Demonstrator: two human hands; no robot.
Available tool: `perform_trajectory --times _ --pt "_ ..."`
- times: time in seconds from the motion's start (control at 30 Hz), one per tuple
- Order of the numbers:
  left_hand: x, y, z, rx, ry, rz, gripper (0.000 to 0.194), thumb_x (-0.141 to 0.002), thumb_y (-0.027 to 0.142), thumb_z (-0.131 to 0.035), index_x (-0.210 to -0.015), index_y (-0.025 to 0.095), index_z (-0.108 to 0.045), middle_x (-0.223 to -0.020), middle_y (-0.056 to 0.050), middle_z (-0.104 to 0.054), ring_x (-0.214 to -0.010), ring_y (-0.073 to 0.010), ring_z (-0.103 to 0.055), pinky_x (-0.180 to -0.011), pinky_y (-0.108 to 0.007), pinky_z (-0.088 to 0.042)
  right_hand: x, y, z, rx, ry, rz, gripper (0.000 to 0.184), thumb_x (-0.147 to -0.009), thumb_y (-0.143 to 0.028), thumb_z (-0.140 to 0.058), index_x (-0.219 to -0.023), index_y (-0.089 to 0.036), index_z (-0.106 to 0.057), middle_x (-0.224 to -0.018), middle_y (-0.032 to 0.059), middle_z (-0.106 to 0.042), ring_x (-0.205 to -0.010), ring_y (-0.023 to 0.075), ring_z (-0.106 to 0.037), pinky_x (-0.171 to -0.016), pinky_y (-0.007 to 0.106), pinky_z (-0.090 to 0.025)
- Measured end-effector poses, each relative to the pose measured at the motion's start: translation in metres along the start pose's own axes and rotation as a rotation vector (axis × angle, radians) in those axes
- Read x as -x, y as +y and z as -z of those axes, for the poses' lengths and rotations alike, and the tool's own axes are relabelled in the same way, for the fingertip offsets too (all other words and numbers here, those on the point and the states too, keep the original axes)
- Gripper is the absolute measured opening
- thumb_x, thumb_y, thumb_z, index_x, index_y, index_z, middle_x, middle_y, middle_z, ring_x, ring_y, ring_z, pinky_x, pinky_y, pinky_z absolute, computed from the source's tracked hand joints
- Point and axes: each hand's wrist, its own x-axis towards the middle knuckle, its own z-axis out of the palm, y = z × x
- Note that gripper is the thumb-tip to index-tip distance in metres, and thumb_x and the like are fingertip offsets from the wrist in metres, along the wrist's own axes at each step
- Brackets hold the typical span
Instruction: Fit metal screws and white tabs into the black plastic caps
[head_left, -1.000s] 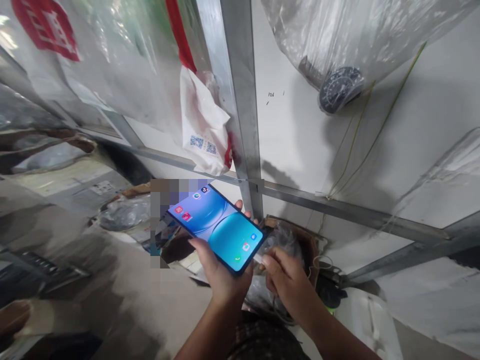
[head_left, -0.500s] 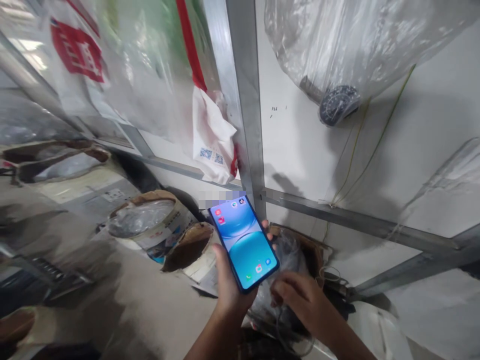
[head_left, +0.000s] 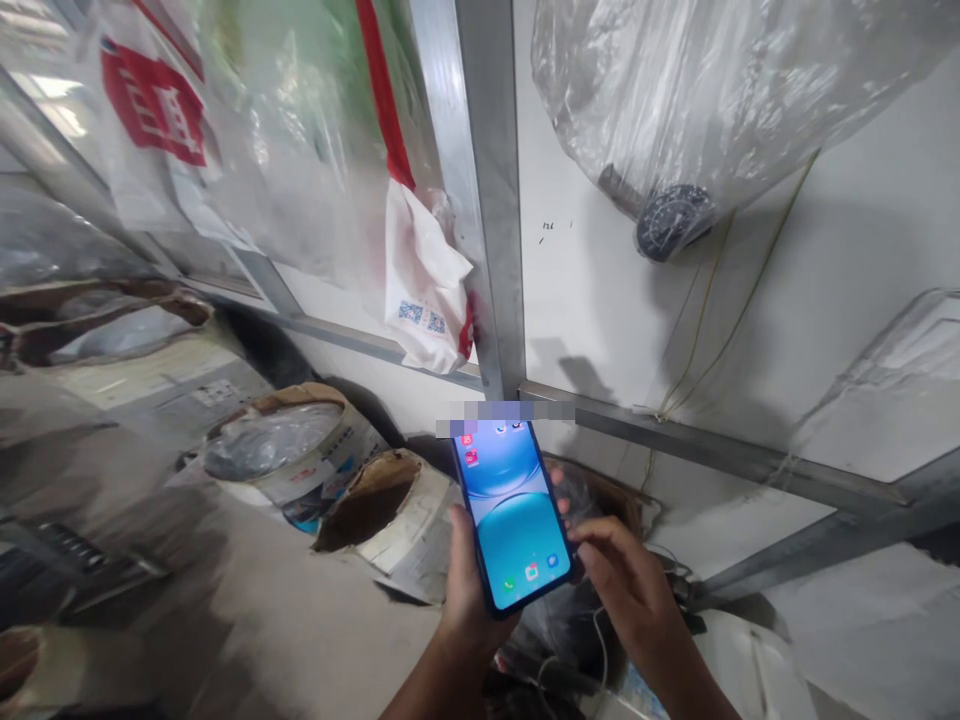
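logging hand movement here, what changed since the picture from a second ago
The flat, dark-edged smartphone with a blue-teal screen has shifted right and slightly down in the picture and turned more upright. The bare right hand has also moved right, now near the smartphone's right edge. Unchanged: the bare left hand holds the smartphone, screen lit.

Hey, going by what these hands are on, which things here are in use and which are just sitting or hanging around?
In use:
- phone, lit, held in the left hand
- right hand, by the phone's lower right edge; contact unclear

Just around:
- white bag with QR codes, hanging
- clear plastic bag, hanging
- round container with plastic inside
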Motion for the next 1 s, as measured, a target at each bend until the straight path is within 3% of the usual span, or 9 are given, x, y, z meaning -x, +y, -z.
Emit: perform_trajectory --times 0.13,0.37,0.6,0.83,1.0 --pt "0.000 -0.002 0.002 -0.007 0.004 0.003 0.076 -0.079 0.073 -0.045 -0.125 0.015 -0.062 -0.106 -0.016 -0.072 -0.089 -0.0348 -0.069 -0.077 -0.047 -0.056 0.002 0.001 0.000 0.004 0.012 -0.020 0.021 -0.090 -0.043 -0.055 -0.093 -0.023 -0.064 -0.082 0.0016 -0.064 -0.076 0.0167 -0.060 -0.068 0.024 -0.048" --pt "-0.002 -0.012 0.007 0.041 0.122 -0.039 0.076 -0.079 0.071 -0.048 -0.125 0.013 -0.063 -0.124 -0.016 -0.066 -0.105 -0.0378 -0.064 -0.086 -0.047 -0.053 0.005 0.003 0.005 0.013 0.030 -0.058 0.024 -0.089 -0.044 -0.056 -0.094 -0.022 -0.064 -0.086 0.0032 -0.066 -0.080 0.0180 -0.061 -0.069 0.025 -0.047" --pt "-0.007 -0.017 0.002 0.031 0.087 -0.040 0.067 -0.084 0.067 -0.044 -0.125 0.017 -0.062 -0.122 -0.014 -0.067 -0.108 -0.0370 -0.063 -0.086 -0.046 -0.052 0.007 0.006 0.012 -0.003 0.025 -0.080 0.025 -0.089 -0.046 -0.056 -0.095 -0.023 -0.065 -0.082 0.0023 -0.065 -0.073 0.0167 -0.059 -0.068 0.025 -0.045" --pt "-0.012 -0.022 -0.001 0.056 0.050 -0.003 0.065 -0.086 0.065 -0.043 -0.118 0.013 -0.066 -0.115 -0.016 -0.071 -0.103 -0.0370 -0.065 -0.087 -0.048 -0.052 0.009 0.010 0.022 -0.012 0.032 -0.103 0.025 -0.089 -0.046 -0.057 -0.096 -0.023 -0.064 -0.079 0.0016 -0.064 -0.072 0.0157 -0.057 -0.068 0.025 -0.044" --pt "-0.017 -0.024 -0.005 0.075 0.097 0.030 0.066 -0.084 0.065 -0.046 -0.116 0.010 -0.067 -0.114 -0.016 -0.071 -0.094 -0.0338 -0.068 -0.083 -0.046 -0.054 0.012 0.012 0.025 -0.043 0.039 -0.150 0.029 -0.088 -0.049 -0.057 -0.099 -0.023 -0.064 -0.079 0.0023 -0.063 -0.071 0.0161 -0.057 -0.067 0.026 -0.044"
